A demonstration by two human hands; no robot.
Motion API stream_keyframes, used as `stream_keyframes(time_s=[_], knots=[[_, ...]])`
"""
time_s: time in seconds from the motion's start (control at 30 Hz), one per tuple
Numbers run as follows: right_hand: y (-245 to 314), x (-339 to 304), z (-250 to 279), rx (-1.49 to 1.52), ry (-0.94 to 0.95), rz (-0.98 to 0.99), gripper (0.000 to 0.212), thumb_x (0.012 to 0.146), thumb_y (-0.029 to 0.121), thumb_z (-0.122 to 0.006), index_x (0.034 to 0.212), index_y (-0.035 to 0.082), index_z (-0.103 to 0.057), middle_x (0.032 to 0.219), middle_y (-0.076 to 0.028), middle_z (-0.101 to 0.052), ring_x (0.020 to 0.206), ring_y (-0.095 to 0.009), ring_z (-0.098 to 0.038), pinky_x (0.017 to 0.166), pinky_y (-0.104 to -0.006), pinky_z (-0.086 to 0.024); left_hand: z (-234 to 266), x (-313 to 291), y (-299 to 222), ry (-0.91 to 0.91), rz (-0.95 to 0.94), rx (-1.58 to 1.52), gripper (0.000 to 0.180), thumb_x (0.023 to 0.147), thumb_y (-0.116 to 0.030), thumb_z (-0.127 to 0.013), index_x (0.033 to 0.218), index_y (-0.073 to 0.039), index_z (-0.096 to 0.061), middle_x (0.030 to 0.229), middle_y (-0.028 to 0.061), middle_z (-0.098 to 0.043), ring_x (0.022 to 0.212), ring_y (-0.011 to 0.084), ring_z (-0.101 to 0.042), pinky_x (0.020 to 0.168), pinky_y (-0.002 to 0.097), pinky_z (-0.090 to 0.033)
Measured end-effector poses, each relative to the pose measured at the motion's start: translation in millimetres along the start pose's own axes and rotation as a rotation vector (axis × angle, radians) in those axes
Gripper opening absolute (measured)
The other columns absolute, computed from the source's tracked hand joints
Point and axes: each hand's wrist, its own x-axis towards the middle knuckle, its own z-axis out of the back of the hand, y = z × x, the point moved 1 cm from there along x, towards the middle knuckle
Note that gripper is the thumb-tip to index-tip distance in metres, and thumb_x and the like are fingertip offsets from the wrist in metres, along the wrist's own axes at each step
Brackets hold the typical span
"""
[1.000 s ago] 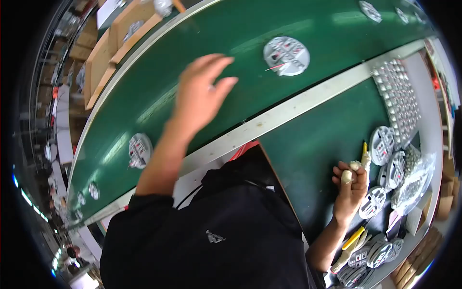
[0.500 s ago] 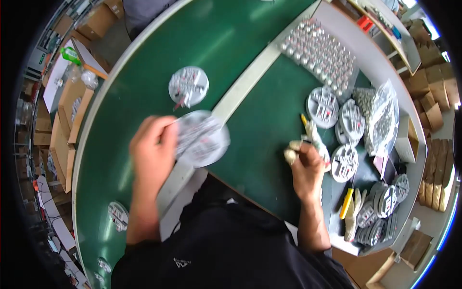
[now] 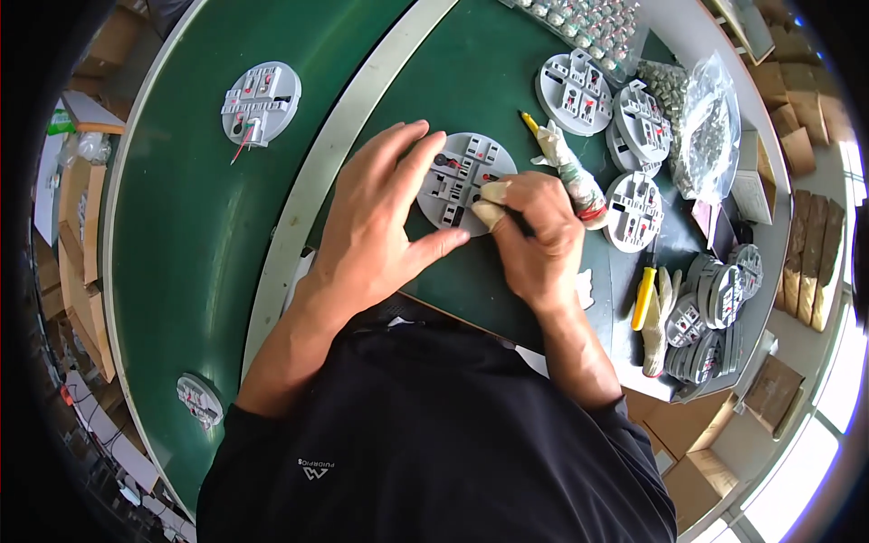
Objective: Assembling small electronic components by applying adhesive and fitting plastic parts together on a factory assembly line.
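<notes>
A round grey plastic disc (image 3: 450, 188) with small black and red parts lies in front of me on the green work surface. My left hand (image 3: 371, 222) rests along its left side with the fingers stretched and apart, index finger by the upper rim and thumb at the lower rim. My right hand (image 3: 541, 231) pinches at the disc's right side, pale covers on its thumb and index finger. Whatever those fingertips hold, if anything, is hidden. Close by lies a cloth-wrapped tool (image 3: 570, 167) with a yellow tip.
Right of my hands lie similar discs (image 3: 634, 213), a clear bag of small metal parts (image 3: 711, 127), a yellow-handled tool (image 3: 644, 299) and stacked discs (image 3: 715, 312). A tray of round parts (image 3: 579, 27) is at the back. Left of a pale rail (image 3: 299, 199), another disc (image 3: 261, 104) trails red wire.
My left hand has brought the disc from over the rail rightward onto the work surface. My right hand has moved left from beside the wrapped tool to the disc. The view has shifted.
</notes>
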Motion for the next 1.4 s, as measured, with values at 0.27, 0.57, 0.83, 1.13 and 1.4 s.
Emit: stream_keyframes(time_s=[0.27, 0.57, 0.83, 1.13, 1.4], knots=[[22, 14, 2, -0.215, 0.098, 0.120, 0.021, 0.081, -0.002, -0.088, 0.098, 0.004, -0.077, 0.101, -0.008, -0.075, 0.096, -0.033, -0.071, 0.084, -0.0428, -0.058, -2, -1, 12, 0.186, -0.035, 0.032, 0.102, 0.070, -0.022, -0.101, 0.159, -0.003, -0.055, 0.163, 0.0176, -0.054, 0.152, 0.0427, -0.049, 0.126, 0.0540, -0.041], [23, 26, 2, -0.176, 0.268, -0.231, 0.018, 0.085, 0.004, -0.089, 0.102, 0.001, -0.082, 0.087, -0.010, -0.071, 0.075, -0.026, -0.071, 0.068, -0.0374, -0.056, -3, 0, 16, 0.167, -0.022, -0.021, 0.098, 0.071, -0.028, -0.102, 0.155, -0.002, -0.058, 0.158, 0.0184, -0.056, 0.148, 0.0425, -0.053, 0.123, 0.0562, -0.043], [-58, 241, 42, -0.360, 0.057, -0.231, 0.039, 0.100, 0.027, -0.082, 0.127, -0.001, -0.080, 0.102, -0.017, -0.083, 0.087, -0.020, -0.078, 0.082, -0.0368, -0.061, -4, 5, 22, 0.222, 0.009, -0.038, 0.095, 0.074, -0.038, -0.100, 0.152, -0.001, -0.060, 0.157, 0.0192, -0.058, 0.147, 0.0435, -0.054, 0.121, 0.0574, -0.044], [-157, 363, 6, -0.675, 0.012, -0.324, 0.066, 0.088, 0.039, -0.090, 0.136, -0.002, -0.072, 0.120, -0.017, -0.082, 0.103, -0.029, -0.080, 0.093, -0.0415, -0.062, -3, 10, 25, 0.260, 0.038, -0.058, 0.089, 0.078, -0.043, -0.097, 0.151, -0.005, -0.064, 0.156, 0.0190, -0.059, 0.147, 0.0395, -0.054, 0.121, 0.0547, -0.044], [-90, 296, 31, -0.178, 0.060, -0.143, 0.063, 0.095, 0.009, -0.085, 0.152, -0.004, -0.059, 0.122, -0.018, -0.080, 0.113, -0.025, -0.078, 0.099, -0.0358, -0.063, 0, 23, 32, 0.279, 0.048, -0.128, 0.102, 0.073, -0.036, -0.100, 0.159, -0.002, -0.056, 0.155, 0.0180, -0.061, 0.148, 0.0401, -0.054, 0.124, 0.0556, -0.043]])
